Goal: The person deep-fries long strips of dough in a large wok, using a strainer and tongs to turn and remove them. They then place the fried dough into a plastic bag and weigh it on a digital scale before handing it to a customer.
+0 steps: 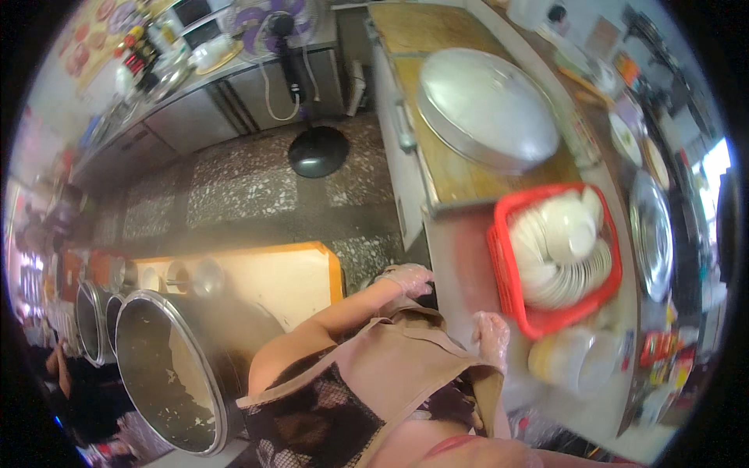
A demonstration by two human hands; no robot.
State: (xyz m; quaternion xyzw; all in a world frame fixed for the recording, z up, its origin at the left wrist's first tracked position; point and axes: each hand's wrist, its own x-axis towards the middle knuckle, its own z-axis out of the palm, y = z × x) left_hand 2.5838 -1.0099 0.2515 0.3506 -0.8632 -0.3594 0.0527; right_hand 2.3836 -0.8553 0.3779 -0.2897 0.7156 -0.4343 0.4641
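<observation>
My left hand (413,279), in a clear plastic glove, hangs in front of my waist beside the counter's edge. Its fingers are bent, and their inner side is hidden. Also gloved, my right hand (491,334) is curled into a fist over the pale counter (459,257), with nothing seen in it. Close to that fist stands a red plastic basket (502,275), filled with white bowls (570,234) and a curved row of stacked white dishes (576,284). A translucent plastic tub (576,360) sits just below the basket in the picture. I wear a beige apron (409,351).
A large domed metal lid (488,108) covers part of the wooden worktop (409,29). To my left stands a big steel pot (219,403) near steam and a pale board (281,275). A pedestal fan (319,151) stands on the floor. Another person's arm (58,362) shows far left.
</observation>
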